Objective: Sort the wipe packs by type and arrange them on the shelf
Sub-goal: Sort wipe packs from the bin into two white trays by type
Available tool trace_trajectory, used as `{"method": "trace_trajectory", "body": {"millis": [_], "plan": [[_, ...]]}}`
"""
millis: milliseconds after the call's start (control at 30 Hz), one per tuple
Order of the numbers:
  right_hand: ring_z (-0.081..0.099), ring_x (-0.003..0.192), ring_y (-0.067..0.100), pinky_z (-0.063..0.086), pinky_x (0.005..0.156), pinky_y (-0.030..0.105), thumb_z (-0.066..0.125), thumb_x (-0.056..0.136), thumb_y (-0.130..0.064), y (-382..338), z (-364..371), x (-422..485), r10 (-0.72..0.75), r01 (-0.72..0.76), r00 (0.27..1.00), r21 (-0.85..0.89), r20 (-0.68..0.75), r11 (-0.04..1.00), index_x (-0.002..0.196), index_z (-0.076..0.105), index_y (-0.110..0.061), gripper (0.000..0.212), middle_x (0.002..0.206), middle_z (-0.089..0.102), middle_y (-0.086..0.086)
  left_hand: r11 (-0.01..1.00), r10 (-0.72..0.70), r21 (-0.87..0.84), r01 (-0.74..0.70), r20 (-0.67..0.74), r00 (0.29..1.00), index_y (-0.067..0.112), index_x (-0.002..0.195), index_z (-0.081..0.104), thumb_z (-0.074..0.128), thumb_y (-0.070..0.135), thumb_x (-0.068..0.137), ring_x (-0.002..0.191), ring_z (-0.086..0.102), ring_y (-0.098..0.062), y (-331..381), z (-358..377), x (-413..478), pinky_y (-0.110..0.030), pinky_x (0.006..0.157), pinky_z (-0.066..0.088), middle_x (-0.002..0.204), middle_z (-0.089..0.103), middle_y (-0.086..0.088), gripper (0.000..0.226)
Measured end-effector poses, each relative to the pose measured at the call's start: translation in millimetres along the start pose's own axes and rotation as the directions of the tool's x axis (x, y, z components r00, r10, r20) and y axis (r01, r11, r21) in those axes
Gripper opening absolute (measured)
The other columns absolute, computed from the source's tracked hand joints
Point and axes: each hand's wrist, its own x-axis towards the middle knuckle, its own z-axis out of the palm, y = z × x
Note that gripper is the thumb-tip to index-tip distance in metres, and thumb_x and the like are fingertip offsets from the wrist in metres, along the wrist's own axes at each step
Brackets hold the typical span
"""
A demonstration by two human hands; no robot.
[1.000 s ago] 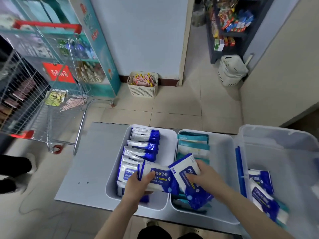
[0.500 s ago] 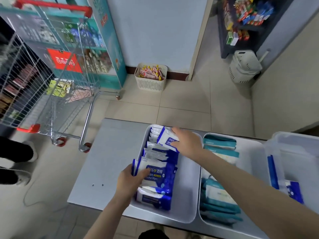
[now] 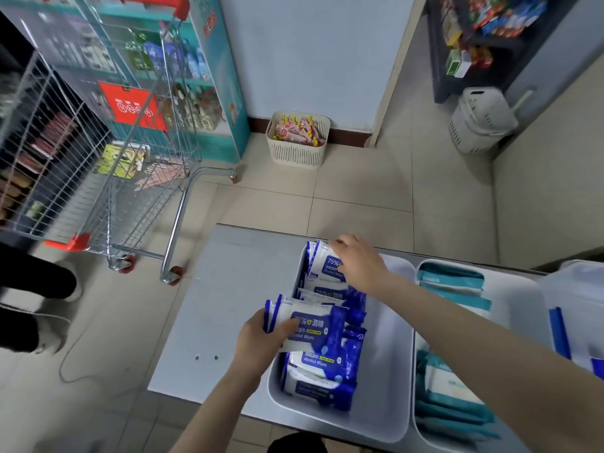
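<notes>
Two white trays stand side by side on a grey table (image 3: 235, 308). The left tray (image 3: 389, 380) holds a row of blue alcohol wipe packs. My left hand (image 3: 261, 341) grips an upright blue pack (image 3: 313, 325) near the tray's front, thumb across its face. At the row's far end my right hand (image 3: 359, 261) holds the top of another blue pack (image 3: 327, 263), fingers curled over its edge. The right tray (image 3: 523, 325) holds teal wipe packs (image 3: 452, 282).
A clear plastic bin (image 3: 578, 305) with more blue packs stands at the far right. A wire shopping cart (image 3: 130, 178) is left of the table. A basket of snacks (image 3: 297, 138) and a white bin (image 3: 480, 122) are on the tiled floor. A person's legs (image 3: 29, 289) show at left.
My right hand carried its blue pack from over the right tray to the far end of the left tray's row. My left hand stays on its pack. The view shifted left.
</notes>
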Motion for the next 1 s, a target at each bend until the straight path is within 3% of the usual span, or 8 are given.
{"method": "trace_trajectory", "body": {"millis": [133, 233, 300, 400, 500, 567, 733, 1000], "plan": [[0.049, 0.110, 0.016, 0.041, 0.091, 0.028, 0.057, 0.091, -0.018, -11, -9, -40, 0.314, -0.221, 0.943, 0.501, -0.109, 0.837, 0.129, 0.051, -0.016, 0.038, 0.118, 0.055, -0.004, 0.998, 0.000, -0.058, 0.003, 0.048, 0.999, 0.017, 0.093, 0.064, 0.071, 0.023, 0.085, 0.080, 0.071, -0.018, 5, 2, 8, -0.028, 0.065, 0.054, 0.085, 0.074, 0.001, 0.013], [0.058, 0.099, 0.008, 0.051, 0.089, 0.032, 0.069, 0.084, -0.015, -25, -8, -86, 0.333, -0.362, 0.909, 0.868, 0.250, 0.339, 0.127, 0.046, -0.025, 0.049, 0.110, 0.056, -0.011, 0.988, -0.001, -0.150, 0.021, 0.136, 0.991, 0.014, 0.100, 0.063, 0.068, 0.019, 0.087, 0.080, 0.073, -0.018, 15, 8, 10, -0.028, 0.065, 0.055, 0.091, 0.075, -0.002, 0.015], [0.062, 0.096, 0.008, 0.054, 0.087, 0.033, 0.074, 0.077, -0.005, -25, -3, -106, 0.273, -0.417, 0.894, 0.884, 0.356, 0.210, 0.120, 0.045, -0.026, 0.056, 0.112, 0.060, -0.006, 0.971, -0.013, -0.229, 0.068, 0.235, 0.972, 0.013, 0.104, 0.062, 0.067, 0.017, 0.088, 0.080, 0.073, -0.021, 26, 16, 9, -0.029, 0.064, 0.056, 0.091, 0.076, -0.003, 0.017], [0.067, 0.092, 0.014, 0.054, 0.087, 0.039, 0.072, 0.074, 0.003, -16, -2, -111, 0.440, -0.371, 0.863, 0.903, 0.249, 0.216, 0.100, 0.057, -0.028, 0.043, 0.102, 0.069, -0.002, 0.987, 0.045, -0.161, 0.005, 0.302, 0.952, 0.018, 0.102, 0.063, 0.070, 0.021, 0.086, 0.083, 0.073, -0.022, 42, 29, 14, -0.035, 0.073, 0.058, 0.093, 0.075, -0.002, 0.019], [0.062, 0.082, -0.002, 0.051, 0.077, 0.017, 0.067, 0.076, 0.005, -3, -11, -97, 0.598, -0.286, 0.801, 0.901, 0.038, 0.327, 0.100, 0.060, -0.019, 0.035, 0.092, 0.065, -0.013, 0.969, 0.223, 0.064, -0.237, 0.176, 0.959, 0.026, 0.095, 0.064, 0.076, 0.021, 0.079, 0.078, 0.068, -0.011, 58, 37, 32, -0.028, 0.075, 0.055, 0.089, 0.073, 0.004, 0.021], [0.061, 0.081, 0.002, 0.049, 0.077, 0.019, 0.062, 0.078, 0.004, 4, -9, -88, 0.583, -0.300, 0.813, 0.848, -0.013, 0.438, 0.104, 0.061, -0.017, 0.034, 0.091, 0.063, -0.015, 0.895, 0.344, 0.263, -0.361, 0.111, 0.932, 0.028, 0.104, 0.061, 0.077, 0.020, 0.076, 0.077, 0.064, -0.011, 65, 40, 49, -0.026, 0.073, 0.053, 0.089, 0.070, 0.005, 0.033], [0.058, 0.108, 0.018, 0.043, 0.090, 0.026, 0.056, 0.086, -0.007, 8, 7, -86, 0.457, -0.458, 0.867, 0.673, 0.196, 0.581, 0.130, 0.049, -0.017, 0.046, 0.119, 0.061, -0.002, 0.722, 0.316, 0.597, -0.351, 0.167, 0.934, 0.018, 0.142, 0.040, 0.073, 0.019, 0.079, 0.113, 0.056, -0.023, 59, 50, 71, -0.031, 0.093, 0.045, 0.132, 0.053, -0.006, 0.071], [0.059, 0.109, 0.020, 0.047, 0.094, 0.032, 0.053, 0.090, -0.006, 8, 13, -108, 0.424, -0.469, 0.868, 0.713, 0.261, 0.521, 0.137, 0.044, -0.018, 0.049, 0.122, 0.059, 0.001, 0.693, 0.317, 0.593, -0.409, 0.258, 0.913, 0.017, 0.151, 0.021, 0.067, 0.021, 0.087, 0.120, 0.052, -0.025, 60, 64, 65, -0.028, 0.092, 0.041, 0.140, 0.049, -0.006, 0.079]]}}
